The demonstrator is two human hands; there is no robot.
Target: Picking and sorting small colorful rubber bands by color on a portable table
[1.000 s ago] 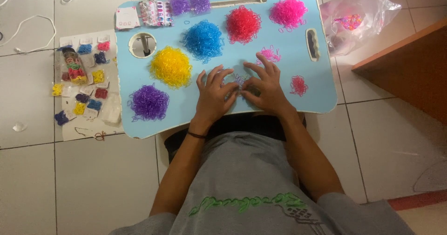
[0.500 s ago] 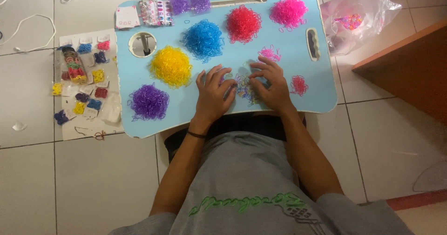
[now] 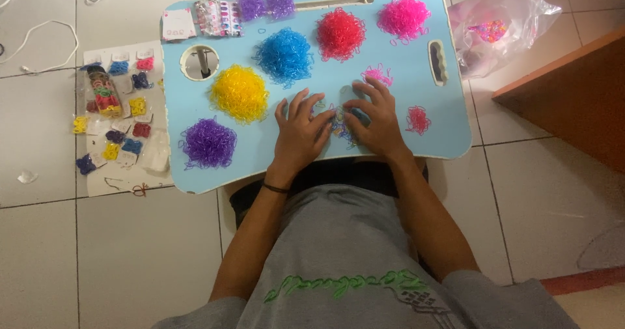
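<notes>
A light blue lap table (image 3: 449, 133) carries heaps of small elastic bands: yellow (image 3: 239, 93), blue (image 3: 284, 55), red (image 3: 340, 33), pink (image 3: 403, 17) and purple (image 3: 208, 143). My left hand (image 3: 297, 133) and my right hand (image 3: 372, 119) rest side by side near the table's front edge. Between their fingers lies a small multicoloured clump of bands (image 3: 340, 123), which both hands touch. What exactly the fingers pinch is hidden.
Two smaller pink clusters (image 3: 417, 119) (image 3: 379, 75) lie beside my right hand. Packets of bands (image 3: 221, 16) sit at the table's back left. A sheet with coloured band bundles (image 3: 111, 117) lies on the tiled floor at left. A clear plastic bag (image 3: 498, 29) and a wooden edge (image 3: 573, 94) are at right.
Both hands have stayed at the same spot; the fingers have shifted slightly over the small clump between them.
</notes>
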